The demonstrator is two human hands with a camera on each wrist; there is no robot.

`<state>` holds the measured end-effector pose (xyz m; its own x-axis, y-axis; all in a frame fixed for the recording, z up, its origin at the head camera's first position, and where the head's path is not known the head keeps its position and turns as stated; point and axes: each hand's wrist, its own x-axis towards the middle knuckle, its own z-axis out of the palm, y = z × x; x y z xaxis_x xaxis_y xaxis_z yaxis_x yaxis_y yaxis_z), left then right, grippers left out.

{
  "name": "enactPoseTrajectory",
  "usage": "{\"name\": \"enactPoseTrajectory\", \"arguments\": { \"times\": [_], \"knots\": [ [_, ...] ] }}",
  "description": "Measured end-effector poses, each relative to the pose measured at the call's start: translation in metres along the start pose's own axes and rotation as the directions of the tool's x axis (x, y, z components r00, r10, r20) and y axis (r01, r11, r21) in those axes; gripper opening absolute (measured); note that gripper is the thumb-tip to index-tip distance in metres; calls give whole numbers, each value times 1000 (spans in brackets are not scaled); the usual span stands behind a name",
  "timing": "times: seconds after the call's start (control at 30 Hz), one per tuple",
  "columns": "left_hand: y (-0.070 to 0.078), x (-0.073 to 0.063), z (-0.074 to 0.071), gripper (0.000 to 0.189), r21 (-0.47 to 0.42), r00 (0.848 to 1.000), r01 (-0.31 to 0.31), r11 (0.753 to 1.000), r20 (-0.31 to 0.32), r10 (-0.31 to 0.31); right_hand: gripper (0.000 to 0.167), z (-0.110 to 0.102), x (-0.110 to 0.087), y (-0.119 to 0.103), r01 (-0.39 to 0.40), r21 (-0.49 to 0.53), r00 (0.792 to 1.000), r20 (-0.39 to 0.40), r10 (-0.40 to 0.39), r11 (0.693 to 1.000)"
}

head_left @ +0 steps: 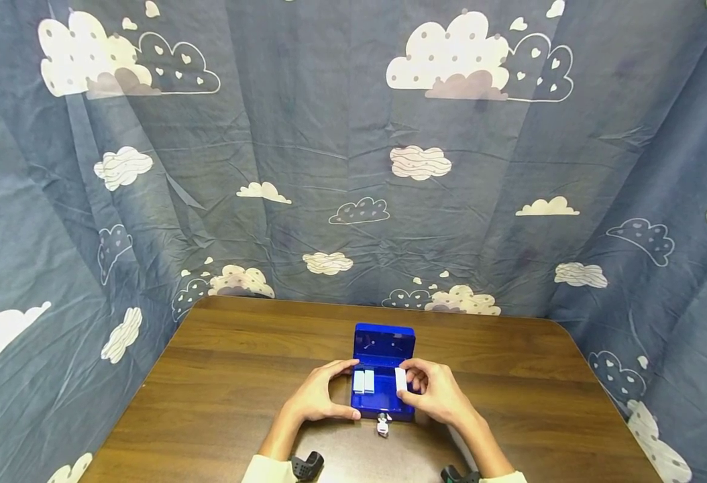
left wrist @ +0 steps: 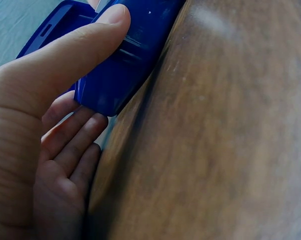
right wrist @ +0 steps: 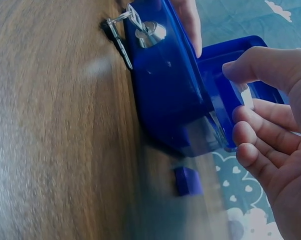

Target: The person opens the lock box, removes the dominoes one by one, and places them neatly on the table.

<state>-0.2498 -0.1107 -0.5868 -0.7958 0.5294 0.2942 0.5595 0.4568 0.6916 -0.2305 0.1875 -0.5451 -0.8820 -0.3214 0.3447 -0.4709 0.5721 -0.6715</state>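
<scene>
So we're looking at a loading or unloading step with an open blue box [head_left: 371, 413], and honestly we can't tell which way it's going. The box sits on the wooden surface [head_left: 233, 376], lid [head_left: 384, 342] up at the back, keys [head_left: 382, 425] dangling at the front. The right grip [head_left: 439, 394] has a white block [head_left: 400, 380] pinched by its ends, thumb at the near one, index at the far one, over the right part of the box. Can't make out whether the block touches the floor in there. Two more white blocks [head_left: 363, 382] lie side by side at the left.

Our guess on the next move: if it's going in, it wants a small straight lower and a soft release; if out, a clean lift past the wall.

Pose-wise, the left grip [head_left: 314, 399] makes a wide C grasping the box's left end, thumb on the front, index reaching the back corner. We'd say that's for steadying. On the right, the spare fingers curl in loosely beside the box, and both forearms come in from the near edge. There's also a small purple piece [right wrist: 188, 181] just beside the box.
</scene>
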Motion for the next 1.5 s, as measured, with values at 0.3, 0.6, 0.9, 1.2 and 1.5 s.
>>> {"name": "enactPoseTrajectory", "arguments": {
  "times": [0.3,0.6,0.9,1.2,1.5],
  "knots": [
    [2,0,-2,98,0,1000,9,1000,7,-9,38,-9,-3,3,26,-5,999,-35,-26,1000],
    [2,-1,-2,98,0,1000,4,1000,10,-4,37,-15,-8,8,9,-12,999,-49,-9,1000],
    [3,-2,-2,98,-2,1000,5,1000,14,-5,37,-22,-14,11,23,-36,997,-68,-25,999],
    [3,-1,-1,98,-1,1000,-1,1000,13,1,38,-29,-21,19,-24,-37,997,-80,21,999],
    [1,-1,-1,98,-4,1000,-4,1000,14,4,39,-30,-24,27,-46,-50,997,-72,43,998]
  ]
}}
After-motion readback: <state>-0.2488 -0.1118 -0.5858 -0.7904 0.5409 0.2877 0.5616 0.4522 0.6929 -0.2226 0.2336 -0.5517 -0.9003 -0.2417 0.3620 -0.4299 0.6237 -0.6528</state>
